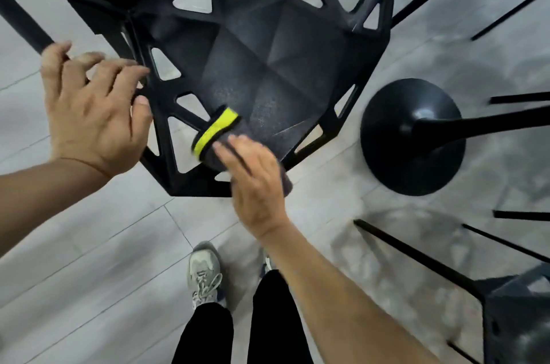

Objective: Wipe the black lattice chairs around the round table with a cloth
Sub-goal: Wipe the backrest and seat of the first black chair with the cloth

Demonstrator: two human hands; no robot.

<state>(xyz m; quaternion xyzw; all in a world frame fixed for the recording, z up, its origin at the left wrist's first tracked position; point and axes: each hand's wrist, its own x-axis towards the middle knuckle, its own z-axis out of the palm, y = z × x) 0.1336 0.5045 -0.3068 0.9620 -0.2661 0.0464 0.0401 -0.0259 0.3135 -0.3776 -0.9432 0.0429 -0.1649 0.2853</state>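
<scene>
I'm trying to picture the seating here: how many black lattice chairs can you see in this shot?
2. One chair fills the upper middle, with the right hand pressing a cloth on its seat. A second chair shows partly at the lower right corner. Legs at the right edge may belong to others.

Left grip point(89, 113) spread, fingers loose; right grip point(256, 185) flat, fingers straight.

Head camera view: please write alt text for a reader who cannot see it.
Seen from above, a right hand presses a dark cloth with a yellow edge onto the seat of a black lattice chair. The left hand, fingers spread, is at the chair's left edge. A black table base stands on the grey floor.
</scene>
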